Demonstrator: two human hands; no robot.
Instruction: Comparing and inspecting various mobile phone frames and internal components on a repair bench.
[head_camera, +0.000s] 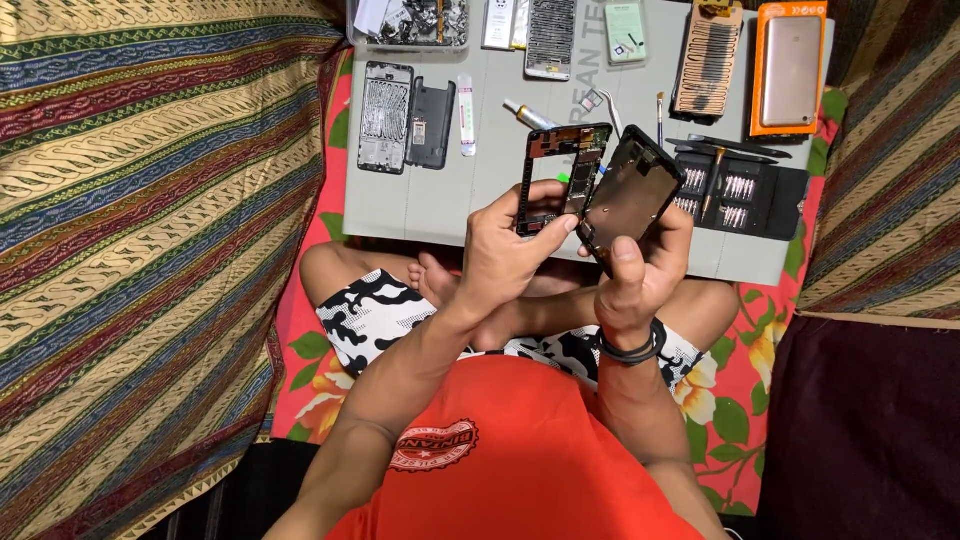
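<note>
Cloth (140, 200) in stripes and batik bands covers the left, and next to it I see a grey mat (440, 195) on the floor carrying two stripped phone shells (405, 118), a parts tray (410, 22) and a screwdriver set (740, 195). My left hand (505, 255) has its fingers closed on a black phone frame (560, 175), held upright just above the mat. Just beside it my right hand (640, 270) grips a tilted phone screen panel (630, 195), with one boxed phone (790, 68) at far right.
</note>
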